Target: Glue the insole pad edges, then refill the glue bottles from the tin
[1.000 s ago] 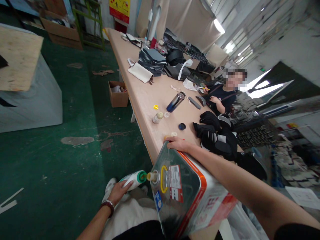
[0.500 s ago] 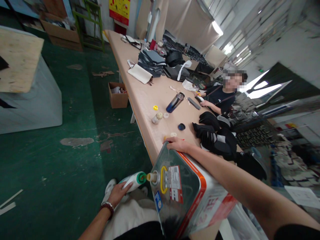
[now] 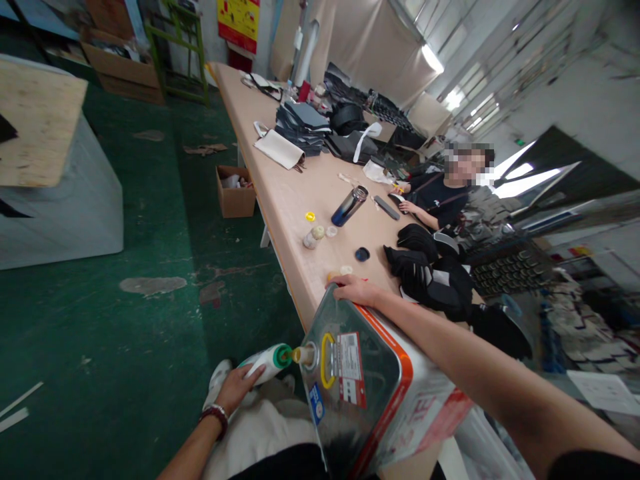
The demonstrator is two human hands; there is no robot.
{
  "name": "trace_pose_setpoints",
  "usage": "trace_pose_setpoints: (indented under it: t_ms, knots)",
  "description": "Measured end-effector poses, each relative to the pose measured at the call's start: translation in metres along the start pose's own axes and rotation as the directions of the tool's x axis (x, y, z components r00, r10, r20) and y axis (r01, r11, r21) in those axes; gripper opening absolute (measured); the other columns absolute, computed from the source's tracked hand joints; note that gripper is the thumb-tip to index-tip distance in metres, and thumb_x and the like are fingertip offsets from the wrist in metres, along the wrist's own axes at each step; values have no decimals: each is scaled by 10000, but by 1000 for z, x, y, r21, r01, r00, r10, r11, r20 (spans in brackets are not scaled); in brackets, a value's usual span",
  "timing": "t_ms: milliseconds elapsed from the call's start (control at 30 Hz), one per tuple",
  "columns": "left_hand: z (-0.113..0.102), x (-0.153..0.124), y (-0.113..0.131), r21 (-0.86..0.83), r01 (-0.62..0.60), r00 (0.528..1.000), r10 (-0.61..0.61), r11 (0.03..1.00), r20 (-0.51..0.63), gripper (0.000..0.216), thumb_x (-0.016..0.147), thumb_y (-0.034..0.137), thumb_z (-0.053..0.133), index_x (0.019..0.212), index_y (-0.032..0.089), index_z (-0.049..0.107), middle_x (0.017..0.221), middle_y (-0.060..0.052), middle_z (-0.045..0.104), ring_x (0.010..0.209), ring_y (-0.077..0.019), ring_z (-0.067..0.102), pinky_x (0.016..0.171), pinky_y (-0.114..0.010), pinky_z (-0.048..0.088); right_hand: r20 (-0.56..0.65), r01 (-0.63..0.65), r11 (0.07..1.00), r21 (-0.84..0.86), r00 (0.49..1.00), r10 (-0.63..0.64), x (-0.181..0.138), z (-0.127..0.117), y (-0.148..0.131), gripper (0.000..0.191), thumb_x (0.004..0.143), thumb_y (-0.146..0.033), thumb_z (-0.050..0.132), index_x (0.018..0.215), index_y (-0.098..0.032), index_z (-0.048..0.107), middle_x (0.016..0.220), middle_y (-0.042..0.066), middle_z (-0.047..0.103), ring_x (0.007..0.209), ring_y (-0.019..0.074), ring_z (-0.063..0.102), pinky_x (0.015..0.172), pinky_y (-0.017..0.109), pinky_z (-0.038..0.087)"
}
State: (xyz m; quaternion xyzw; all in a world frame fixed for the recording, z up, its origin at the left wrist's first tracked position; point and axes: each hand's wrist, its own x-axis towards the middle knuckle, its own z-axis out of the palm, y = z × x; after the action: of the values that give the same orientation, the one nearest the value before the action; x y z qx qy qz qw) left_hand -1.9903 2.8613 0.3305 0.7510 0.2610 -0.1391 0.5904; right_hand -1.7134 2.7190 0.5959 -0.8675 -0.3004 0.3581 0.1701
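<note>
My left hand (image 3: 239,388) is wrapped round a white bottle (image 3: 270,363) with a green neck, held low beside the table edge. The bottle's mouth meets the spout (image 3: 303,355) of a large metal can (image 3: 370,373), and amber liquid shows between them. The can lies tipped over, its grey top with a yellow handle (image 3: 327,360) facing left and its side marked in red and white. My right hand (image 3: 356,289) grips the can's far upper corner, fingers bent over the rim.
On the tan table (image 3: 295,193) stand a blue flask (image 3: 349,205), a small jar (image 3: 313,237) and a dark cap (image 3: 363,255). Black padded pieces (image 3: 435,280) lie to the right. A person (image 3: 445,193) works across the table. A cardboard box (image 3: 235,193) sits on the green floor.
The view has shifted very slightly. Both hands, the bottle and the tipped can keep the same position against each other.
</note>
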Motion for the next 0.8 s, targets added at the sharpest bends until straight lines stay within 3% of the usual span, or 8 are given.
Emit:
trace_pose_setpoints:
  t_ms: [633,800]
  knots:
    - [1,-1,4,-49,4,1000,-4,999,3,647,703,732,433,773,150,707,627,-29,627,594,-219,567,629,-319,437,14,34,999,-33,999,-34,-1,-3,0,322,675,-126,541,955,-151,699,880,14,664,891,213,594,769,243,458]
    - [0,-1,5,-12,-4,1000,4,1000,-2,632,720,714,422,743,143,691,576,-16,580,597,-216,554,634,-313,417,10,30,999,-42,1000,-29,-2,-3,0,310,685,-122,543,951,-153,698,886,17,662,884,211,594,765,241,458]
